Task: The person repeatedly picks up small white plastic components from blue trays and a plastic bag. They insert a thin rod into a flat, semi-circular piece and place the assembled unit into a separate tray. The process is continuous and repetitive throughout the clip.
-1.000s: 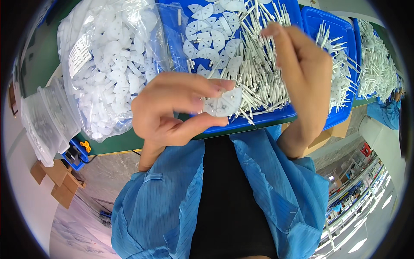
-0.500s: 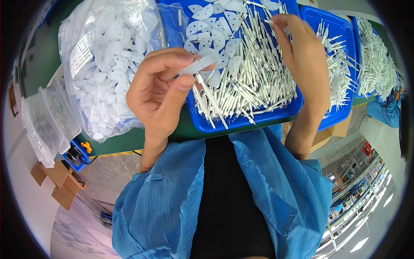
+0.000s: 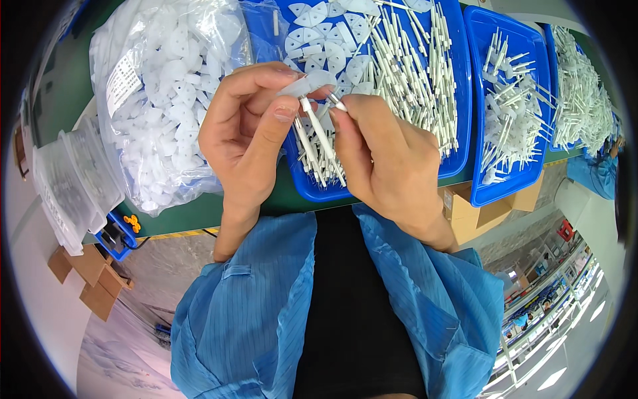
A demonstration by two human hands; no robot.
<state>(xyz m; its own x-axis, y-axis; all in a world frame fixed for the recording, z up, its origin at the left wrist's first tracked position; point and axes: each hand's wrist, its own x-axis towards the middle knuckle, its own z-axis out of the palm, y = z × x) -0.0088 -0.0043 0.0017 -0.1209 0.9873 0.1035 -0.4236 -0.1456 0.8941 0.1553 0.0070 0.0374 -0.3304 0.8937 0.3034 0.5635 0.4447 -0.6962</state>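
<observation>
The right hand had come in from farther out over the blue tray to just beside the left hand, pinching a white rod near the pale plastic piece pinched in the left, so the parts were brought close, though contact was unclear

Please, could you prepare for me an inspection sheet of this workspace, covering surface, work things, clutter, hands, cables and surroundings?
Surface: green tabletop, bearing near blue tray with loose rods.
Work things: white plastic piece in left hand, white rod extending from its lower edge; second rod in right hand.
Clutter: clear bag of white pieces and nested clear containers, left.
Hands: both pinching; whether second rod touches the piece, cannot tell.
Cables: thin dark cord beside small blue bin, lower left.
Surroundings: cardboard box below second blue tray; another person's blue clothing, far right.
</observation>
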